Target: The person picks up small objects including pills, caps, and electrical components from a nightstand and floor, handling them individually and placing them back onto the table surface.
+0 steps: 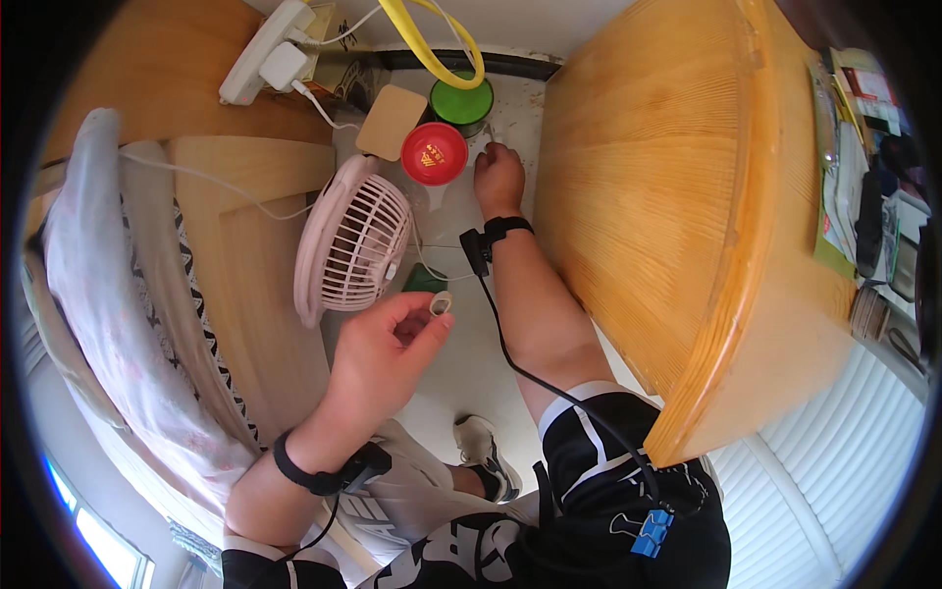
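Observation:
Between the thumb and fingers of my left hand (pixel 378 353) is a small pale ring (pixel 441 303), like a little tape roll, pinched in front of the pink fan (pixel 358 240). My right hand (pixel 499 179) reaches down by the floor, its fingers curled; what they hold, if anything, is too small to tell. Close to those fingers stands a jar with a green lid (pixel 461 101). Just left of that hand is a red round lid or bowl (pixel 434 154). A tan rounded board or box (pixel 392 122) lies beside the red one.
A wooden cabinet (pixel 648 187) rises along my right side. To the left are a wooden bed or cabinet panel (pixel 265 255) and draped cloth (pixel 137 304). A white power strip (pixel 265 54) with cables hangs at the upper left, near a yellow loop (pixel 432 54). A dark green object (pixel 424 279) lies below the fan.

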{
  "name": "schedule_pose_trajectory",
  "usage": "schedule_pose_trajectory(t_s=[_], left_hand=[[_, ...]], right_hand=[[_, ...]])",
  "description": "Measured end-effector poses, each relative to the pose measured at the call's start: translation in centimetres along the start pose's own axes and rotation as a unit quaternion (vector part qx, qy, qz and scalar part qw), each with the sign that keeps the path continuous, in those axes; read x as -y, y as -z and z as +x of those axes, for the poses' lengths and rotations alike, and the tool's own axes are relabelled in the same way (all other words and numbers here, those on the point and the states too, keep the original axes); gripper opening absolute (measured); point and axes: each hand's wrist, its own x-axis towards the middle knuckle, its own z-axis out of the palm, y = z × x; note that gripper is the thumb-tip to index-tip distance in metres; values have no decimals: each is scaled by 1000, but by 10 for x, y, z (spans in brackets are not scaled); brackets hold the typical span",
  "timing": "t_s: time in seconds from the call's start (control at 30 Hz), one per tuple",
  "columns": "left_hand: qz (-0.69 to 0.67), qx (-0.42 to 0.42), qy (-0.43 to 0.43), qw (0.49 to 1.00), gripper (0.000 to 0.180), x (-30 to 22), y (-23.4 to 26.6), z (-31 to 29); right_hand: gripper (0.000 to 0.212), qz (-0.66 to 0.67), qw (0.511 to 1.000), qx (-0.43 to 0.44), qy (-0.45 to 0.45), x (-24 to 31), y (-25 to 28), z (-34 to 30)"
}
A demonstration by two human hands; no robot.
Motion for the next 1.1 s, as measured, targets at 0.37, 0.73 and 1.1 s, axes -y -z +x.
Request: schedule_pose_trajectory(t_s=[0.37, 0.73, 1.1], left_hand=[[-19, 35, 66, 997, 23, -9, -2, 5], [-34, 34, 65, 997, 22, -12, -4, 4], [-35, 24, 56, 998, 24, -7, -3, 5]], right_hand=[[30, -25, 999, -4, 40, 5, -12, 6], [13, -72, 994, -10, 76, 4, -19, 14], [15, -163, 985, 35, 37, 19, -13, 19]])
